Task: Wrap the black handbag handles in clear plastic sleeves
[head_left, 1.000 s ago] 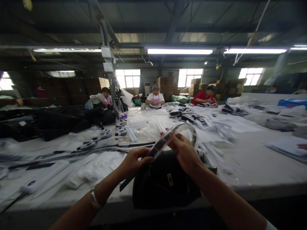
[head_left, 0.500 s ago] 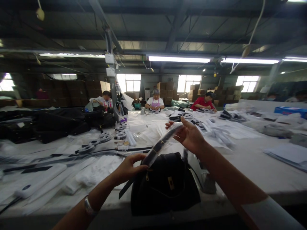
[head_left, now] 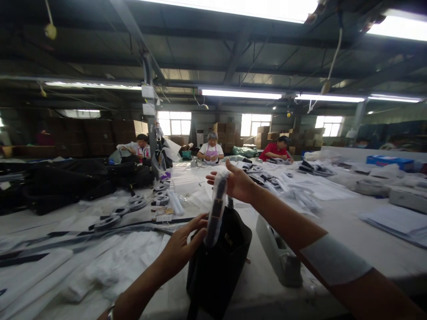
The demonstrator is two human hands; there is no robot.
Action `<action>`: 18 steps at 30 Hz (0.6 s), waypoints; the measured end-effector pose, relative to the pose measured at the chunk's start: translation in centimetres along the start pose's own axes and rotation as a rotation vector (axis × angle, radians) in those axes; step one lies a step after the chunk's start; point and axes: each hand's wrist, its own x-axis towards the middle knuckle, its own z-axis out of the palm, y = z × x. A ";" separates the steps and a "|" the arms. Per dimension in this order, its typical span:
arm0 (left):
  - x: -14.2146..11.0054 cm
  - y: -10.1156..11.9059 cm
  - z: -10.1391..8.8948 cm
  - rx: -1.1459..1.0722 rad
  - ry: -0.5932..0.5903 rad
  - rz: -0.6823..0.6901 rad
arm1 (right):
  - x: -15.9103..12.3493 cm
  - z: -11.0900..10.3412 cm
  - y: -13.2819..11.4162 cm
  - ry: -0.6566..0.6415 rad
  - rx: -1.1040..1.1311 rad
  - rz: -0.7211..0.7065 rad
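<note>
A black handbag (head_left: 216, 271) stands on the white table in front of me, turned at an angle, with a small gold-coloured fitting on it. Clear plastic wraps its upright carrying handle (head_left: 218, 206). My left hand (head_left: 190, 235) is closed at the handle's lower end, thumb and fingers against the wrap. Near the top of the arch, my right hand (head_left: 238, 182) has its fingers passed behind the handle and its thumb raised. It supports the handle; the exact contact is partly hidden.
Crumpled white wrapping (head_left: 116, 262) and wrapped straps lie left. Black bags (head_left: 66, 182) are piled farther left. A grey holder (head_left: 280, 253) stands right of the handbag, with flat sheets (head_left: 396, 222) beyond. Several co-workers, including a person in red (head_left: 275, 151), sit across the table.
The handbag has turned, its front now facing more to the right. Its wrapped handle has swung from a slant to nearly upright, and my right hand has shifted left in view with it.
</note>
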 end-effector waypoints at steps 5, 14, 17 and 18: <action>2.0 0.3 2.3 -0.250 -0.102 -0.043 | -0.5 -1.4 0.5 -0.111 -0.120 0.060; 1.4 0.7 0.6 -0.416 -0.059 -0.181 | -0.1 -10.4 5.5 0.367 -0.857 -0.246; 3.0 1.3 0.4 -0.618 -0.096 -0.253 | 1.5 -11.3 8.4 0.348 -0.939 -0.225; 4.0 1.7 0.3 -0.673 -0.104 -0.280 | 2.1 -11.2 9.0 0.336 -0.961 -0.214</action>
